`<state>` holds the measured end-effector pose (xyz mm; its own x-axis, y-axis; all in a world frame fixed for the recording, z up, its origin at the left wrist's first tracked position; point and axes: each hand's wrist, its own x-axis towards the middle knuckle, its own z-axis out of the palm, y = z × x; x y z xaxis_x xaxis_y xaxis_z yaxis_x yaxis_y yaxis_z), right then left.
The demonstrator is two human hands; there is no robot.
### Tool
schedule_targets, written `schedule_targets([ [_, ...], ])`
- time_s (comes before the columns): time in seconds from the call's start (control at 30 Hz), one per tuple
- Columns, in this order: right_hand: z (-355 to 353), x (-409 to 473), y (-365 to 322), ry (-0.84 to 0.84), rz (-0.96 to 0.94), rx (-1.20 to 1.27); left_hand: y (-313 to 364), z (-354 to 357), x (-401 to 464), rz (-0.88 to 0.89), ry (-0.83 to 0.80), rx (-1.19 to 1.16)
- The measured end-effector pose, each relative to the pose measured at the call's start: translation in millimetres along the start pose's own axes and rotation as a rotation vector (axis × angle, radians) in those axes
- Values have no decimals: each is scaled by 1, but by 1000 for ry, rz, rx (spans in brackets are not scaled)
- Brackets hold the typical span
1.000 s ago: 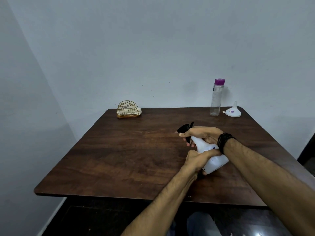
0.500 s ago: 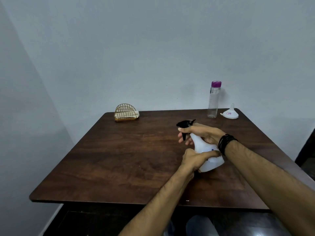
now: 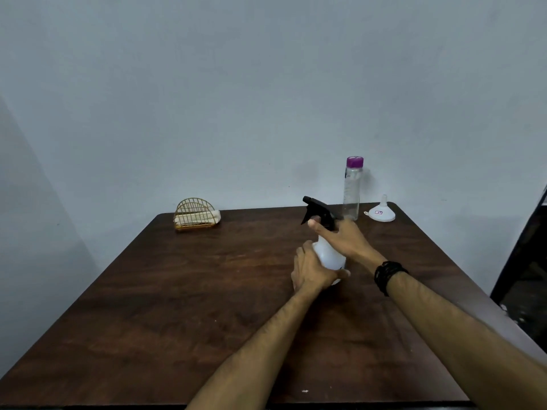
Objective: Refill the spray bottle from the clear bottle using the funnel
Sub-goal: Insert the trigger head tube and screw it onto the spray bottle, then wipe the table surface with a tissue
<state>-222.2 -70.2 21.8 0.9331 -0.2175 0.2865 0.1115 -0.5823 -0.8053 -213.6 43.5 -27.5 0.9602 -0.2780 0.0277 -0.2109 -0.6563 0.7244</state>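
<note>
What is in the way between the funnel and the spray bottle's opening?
The black spray head is on the spray bottle, covering its opening. The right hand grips that head; the funnel sits behind on the table.

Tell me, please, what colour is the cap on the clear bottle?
Purple; the cap on the clear bottle shows best in the head view.
</note>
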Motion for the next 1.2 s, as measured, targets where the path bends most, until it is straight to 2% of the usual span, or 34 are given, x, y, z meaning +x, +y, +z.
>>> schedule_targets([
  [0.2, 5, 7, 52, -46, 8, -57, 0, 9, 52, 3, 78, -38],
  [0.57, 25, 51, 103, -160, 143, -264, 3, 16, 165, -17, 38, -1],
  [0.83, 43, 63, 121, -229, 161, -703, 4, 24, 226, -13, 46, 5],
  [0.97, 44, 64, 120, -227, 161, -734, 6, 29, 234, 4, 74, 4],
  [1.03, 44, 63, 119, -230, 164, -734, 6, 27, 235, -2, 50, -10],
  [1.2, 40, 62, 116, -250, 171, -737, -2, 10, 220, -13, -136, 11],
])
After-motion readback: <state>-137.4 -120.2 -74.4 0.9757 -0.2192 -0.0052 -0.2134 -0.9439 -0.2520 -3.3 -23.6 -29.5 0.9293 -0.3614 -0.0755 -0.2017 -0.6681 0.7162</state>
